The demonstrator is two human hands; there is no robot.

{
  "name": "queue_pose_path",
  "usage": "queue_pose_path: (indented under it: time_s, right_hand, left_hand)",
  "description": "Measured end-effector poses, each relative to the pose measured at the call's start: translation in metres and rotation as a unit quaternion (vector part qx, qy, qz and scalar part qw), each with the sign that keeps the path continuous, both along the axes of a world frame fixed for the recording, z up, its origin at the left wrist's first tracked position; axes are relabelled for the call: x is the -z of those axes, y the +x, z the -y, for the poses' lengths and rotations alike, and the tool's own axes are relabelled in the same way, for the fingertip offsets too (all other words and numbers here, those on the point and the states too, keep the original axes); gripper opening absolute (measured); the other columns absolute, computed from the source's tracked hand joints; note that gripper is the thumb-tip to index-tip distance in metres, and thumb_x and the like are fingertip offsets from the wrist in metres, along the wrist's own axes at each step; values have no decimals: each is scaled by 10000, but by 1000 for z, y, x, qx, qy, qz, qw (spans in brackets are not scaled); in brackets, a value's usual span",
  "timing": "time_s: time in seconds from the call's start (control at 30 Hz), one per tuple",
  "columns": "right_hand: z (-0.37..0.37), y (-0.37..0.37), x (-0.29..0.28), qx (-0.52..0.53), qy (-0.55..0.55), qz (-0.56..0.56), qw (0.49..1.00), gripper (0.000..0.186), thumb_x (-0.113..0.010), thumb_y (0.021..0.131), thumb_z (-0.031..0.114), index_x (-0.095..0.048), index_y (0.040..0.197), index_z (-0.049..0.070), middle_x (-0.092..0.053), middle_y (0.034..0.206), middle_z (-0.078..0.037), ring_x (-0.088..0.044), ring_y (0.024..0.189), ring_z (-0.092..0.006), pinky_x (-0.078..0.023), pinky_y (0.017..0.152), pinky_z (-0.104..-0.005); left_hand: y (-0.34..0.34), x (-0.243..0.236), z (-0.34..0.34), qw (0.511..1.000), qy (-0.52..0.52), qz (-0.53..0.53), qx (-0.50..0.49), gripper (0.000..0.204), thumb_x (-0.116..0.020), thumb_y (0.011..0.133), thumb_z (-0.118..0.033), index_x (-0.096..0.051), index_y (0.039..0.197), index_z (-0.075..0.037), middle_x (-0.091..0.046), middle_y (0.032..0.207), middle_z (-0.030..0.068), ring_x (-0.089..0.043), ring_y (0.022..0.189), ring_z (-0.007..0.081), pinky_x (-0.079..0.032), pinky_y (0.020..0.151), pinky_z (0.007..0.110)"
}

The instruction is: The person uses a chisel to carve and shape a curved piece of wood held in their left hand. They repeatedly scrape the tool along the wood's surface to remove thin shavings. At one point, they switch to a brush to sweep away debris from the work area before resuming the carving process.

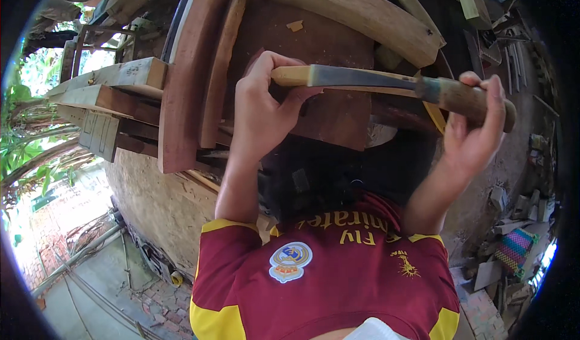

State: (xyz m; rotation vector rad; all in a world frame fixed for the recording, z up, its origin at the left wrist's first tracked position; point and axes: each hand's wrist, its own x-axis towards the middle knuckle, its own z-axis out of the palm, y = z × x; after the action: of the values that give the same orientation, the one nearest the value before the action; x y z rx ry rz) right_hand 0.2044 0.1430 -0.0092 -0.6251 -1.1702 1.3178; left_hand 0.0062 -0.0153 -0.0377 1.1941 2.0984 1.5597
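Observation:
My left hand (pixel 263 107) is closed around the near end of a slim, pale wooden piece (pixel 291 76). My right hand (pixel 477 137) grips the round wooden handle of a chisel (pixel 362 79), fingers wrapped over its top and thumb side. The long dark blade points left and lies along the wooden piece, its tip close to my left fingers. Much of the wooden piece is hidden behind the blade. Whether the cutting edge bites into the wood, I cannot tell.
Under my hands is a brown work surface (pixel 266 29) with a small wood chip (pixel 295 25). A thick curved beam (pixel 356 10) lies at the far side. Reddish planks (pixel 193 68) and stacked timbers (pixel 109 95) stand left. A colourful woven basket (pixel 516 252) sits among scraps at right.

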Motion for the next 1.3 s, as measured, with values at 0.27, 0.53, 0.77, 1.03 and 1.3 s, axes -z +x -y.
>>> queue_pose_path:
  time_s: [0.27,0.53,0.77,1.03,1.3]
  right_hand:
    - [11,-24,1,-35,13,24,999,223,-573,833,86,-554,1053,53,-627,954,-189,-447,545,-139,-368,499,-224]
    - [5,-7,7,-18,34,56,998,485,-603,739,-30,-521,1206,74,-624,985,-161,-556,735,-195,-443,614,-263]
    - [-18,27,21,-32,246,223,943,692,-617,674,-120,-497,1321,94,-622,1025,-144,-638,888,-241,-500,705,-288]
    - [-44,80,-19,-36,-81,-11,996,151,-588,891,180,-593,850,34,-663,897,-190,-395,382,-84,-298,361,-193]
    - [-24,26,-10,-69,-59,-25,996,135,-603,856,155,-609,895,26,-666,855,-171,-418,390,-90,-303,372,-185]
  left_hand:
    - [-3,-1,1,1000,-12,-19,14,277,-790,700,-94,-576,860,-20,-662,831,114,-627,798,255,-445,873,371]
    - [-5,3,2,998,-37,-41,20,281,-786,722,-51,-558,881,-11,-678,901,95,-630,846,152,-491,761,277]
    - [-4,2,3,999,-22,-29,18,271,-780,715,-51,-563,873,-16,-673,881,99,-627,831,183,-480,785,302]
    - [-4,0,3,998,-32,-38,41,246,-739,757,-6,-543,904,6,-658,933,108,-629,849,160,-508,763,284]
    - [-3,0,2,997,-42,-49,38,242,-723,768,5,-527,912,4,-652,950,112,-620,881,164,-497,781,282]
